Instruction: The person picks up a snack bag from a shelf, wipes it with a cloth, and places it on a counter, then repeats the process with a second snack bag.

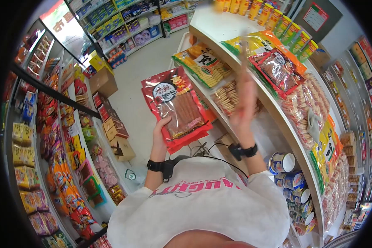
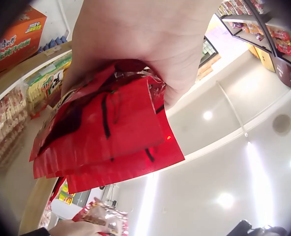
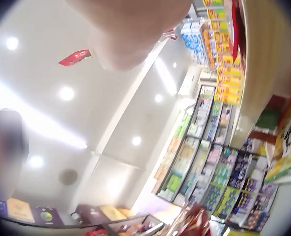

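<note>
My left hand [image 1: 159, 135] grips a small stack of red snack packets [image 1: 175, 105] by the lower left side. Brown meat sticks show through the clear window of the front one. In the left wrist view, the red ends of these packets [image 2: 106, 123] hang below the palm. My right hand [image 1: 244, 107], blurred, is over the counter's near edge. It holds another red and clear packet [image 2: 108, 216], whose red corner [image 3: 75, 58] sticks out beside the hand in the right wrist view. A similar red packet [image 1: 277, 70] lies on a yellow bag [image 1: 252, 41] on the counter.
The white counter [image 1: 206, 20] curves along the right, with cans of chips [image 1: 273, 20] at its back and bagged biscuits [image 1: 306, 107] on top. A lower shelf holds a yellow-green snack bag [image 1: 202, 62]. Stocked shelves [image 1: 62, 165] line the left, with cardboard boxes [image 1: 103, 82] on the floor.
</note>
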Motion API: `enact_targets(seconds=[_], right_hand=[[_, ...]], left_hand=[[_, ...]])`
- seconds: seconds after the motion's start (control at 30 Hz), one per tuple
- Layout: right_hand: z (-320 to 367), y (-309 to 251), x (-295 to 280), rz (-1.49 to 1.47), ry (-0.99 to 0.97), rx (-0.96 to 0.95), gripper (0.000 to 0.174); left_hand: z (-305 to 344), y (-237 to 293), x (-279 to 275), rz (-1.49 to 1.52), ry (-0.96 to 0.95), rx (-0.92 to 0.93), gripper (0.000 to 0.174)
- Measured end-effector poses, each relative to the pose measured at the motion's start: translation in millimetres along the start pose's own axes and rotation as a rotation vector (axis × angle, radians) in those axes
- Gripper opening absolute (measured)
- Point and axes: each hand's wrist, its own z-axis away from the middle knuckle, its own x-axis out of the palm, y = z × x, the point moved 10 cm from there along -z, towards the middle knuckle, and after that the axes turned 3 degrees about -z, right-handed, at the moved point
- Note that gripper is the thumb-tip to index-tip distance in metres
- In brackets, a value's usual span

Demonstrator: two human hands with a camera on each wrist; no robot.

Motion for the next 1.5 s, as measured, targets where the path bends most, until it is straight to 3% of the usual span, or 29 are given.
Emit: enact_targets(seconds=[0.03,0.07,0.13,0.23,0.43,0.47,0.53,0.67,0.77,0.8,0.87,0.93,1.07,1.13,1.17,1.27,1.47,1.5], right_hand=[[9,-9,38,-0.01,-0.204,-0.006,0.066],[31,-3,76,0.139,-0.459,-0.143,0.068],[68,-9,126,0.361,-0.805,-0.181,0.068],[71,-10,128,0.252,-0.763,-0.117,0.068],[66,-33,122,0.238,-0.84,-0.19,0.073],[62,-38,116,0.204,-0.814,-0.169,0.072],[51,-43,106,0.162,-0.738,-0.122,0.071],[17,-17,60,0.145,-0.444,-0.056,0.066],[-34,22,-12,0.334,-0.013,-0.036,0.064],[-48,49,-38,0.463,0.073,-0.054,0.072],[-66,94,-86,0.85,0.161,-0.115,0.08],[-71,159,-125,1.13,0.021,0.166,0.083],[-55,203,-155,1.136,0.034,0.147,0.078],[-48,205,-155,1.098,-0.009,0.18,0.075],[-47,195,-152,1.166,0.005,0.083,0.055],[-58,172,-153,1.088,0.057,0.079,0.035],[-47,83,-142,0.269,0.48,0.271,0.031],[-40,63,-121,0.223,0.447,0.23,0.031]], left_hand=[[3,1,8,-0.042,-0.005,-0.002,0.042],[8,-1,18,0.01,-0.066,-0.003,0.042],[19,-1,40,0.119,-0.191,0.004,0.045],[19,0,34,0.032,-0.165,0.009,0.053],[3,-21,-27,-0.023,-0.05,0.043,0.055],[-1,-30,-32,-0.033,-0.046,0.028,0.055],[31,0,11,-0.098,-0.093,0.149,0.046],[37,0,17,-0.064,-0.078,0.131,0.045],[33,-7,7,-0.04,-0.054,0.109,0.045],[33,-9,4,-0.035,-0.049,0.104,0.045],[35,-12,0,-0.032,-0.043,0.096,0.045],[34,-12,-6,-0.024,-0.032,0.098,0.045],[32,-9,-12,-0.007,-0.013,0.108,0.045],[32,-9,-15,-0.004,-0.003,0.109,0.045],[33,-11,-17,0.001,0.005,0.109,0.045],[34,-10,-21,0.005,0.016,0.111,0.045],[30,-10,-20,0.047,0.024,0.141,0.045],[30,-9,-17,0.049,0.022,0.153,0.045]])
